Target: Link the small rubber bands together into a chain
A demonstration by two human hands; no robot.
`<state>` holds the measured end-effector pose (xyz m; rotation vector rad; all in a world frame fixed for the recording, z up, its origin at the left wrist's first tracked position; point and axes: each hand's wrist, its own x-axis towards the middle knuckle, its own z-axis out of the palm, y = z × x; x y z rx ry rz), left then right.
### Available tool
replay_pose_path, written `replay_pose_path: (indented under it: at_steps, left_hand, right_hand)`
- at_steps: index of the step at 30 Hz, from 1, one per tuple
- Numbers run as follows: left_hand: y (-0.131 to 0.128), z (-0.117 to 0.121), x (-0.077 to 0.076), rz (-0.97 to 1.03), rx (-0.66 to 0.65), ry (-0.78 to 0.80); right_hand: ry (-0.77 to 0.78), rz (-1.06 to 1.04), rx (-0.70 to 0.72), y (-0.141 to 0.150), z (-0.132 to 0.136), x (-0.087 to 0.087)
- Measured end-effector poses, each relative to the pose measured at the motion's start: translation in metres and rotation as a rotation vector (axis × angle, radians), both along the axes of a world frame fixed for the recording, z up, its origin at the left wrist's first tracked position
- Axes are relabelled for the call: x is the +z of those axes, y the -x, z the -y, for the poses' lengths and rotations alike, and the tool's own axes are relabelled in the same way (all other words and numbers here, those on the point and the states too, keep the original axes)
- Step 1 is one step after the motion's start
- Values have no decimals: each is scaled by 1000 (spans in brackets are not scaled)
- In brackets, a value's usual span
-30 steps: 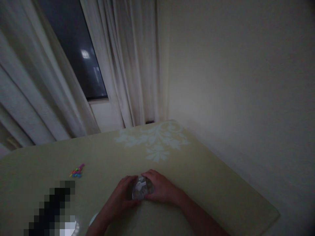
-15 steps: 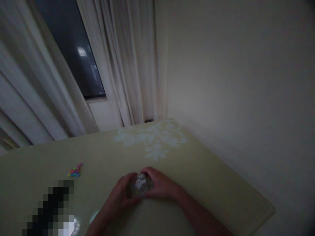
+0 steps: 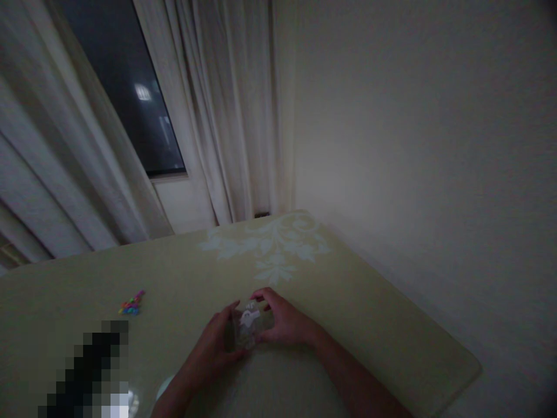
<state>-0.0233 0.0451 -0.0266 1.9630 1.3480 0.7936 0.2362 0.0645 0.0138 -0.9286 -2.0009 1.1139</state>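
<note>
A small see-through plastic box (image 3: 249, 325) with a white printed design is between my hands on the table, low in the middle of the head view. Curved around its left side, my left hand (image 3: 217, 337) has the thumb at the near edge and the fingers at the far edge. My right hand (image 3: 285, 320) grips the box's right side, thumb near and fingertips at the far corner. In the dim light I cannot make out whether anything is inside the box.
Several small bright-coloured pieces (image 3: 132, 304) lie in a pile on the table (image 3: 369, 325), left of my hands. A pale round thing (image 3: 164, 385) shows partly behind my left forearm. A blurred-out dark patch covers the lower left. Curtains (image 3: 235, 116) and a wall (image 3: 413, 145) stand behind.
My right hand has shifted slightly up and right, its fingers a little wider. The box has tilted or turned slightly between my hands. The coloured pile stays in place.
</note>
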Motion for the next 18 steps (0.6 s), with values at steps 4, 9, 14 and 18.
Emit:
replay_pose_path:
  at_steps: [4, 9, 14, 18]
  left_hand:
    - [-1, 0, 3, 8, -25, 11]
    - [-2, 0, 2, 5, -22, 7]
    - [-3, -1, 1, 13, -13, 12]
    - [-5, -1, 7, 67, -1, -5]
  right_hand:
    - [-12, 21, -244, -32, -21, 4]
    - [91, 253, -645, -84, -46, -1]
    - [125, 436, -769, -95, -49, -11]
    - [122, 592, -757, -92, -47, -8]
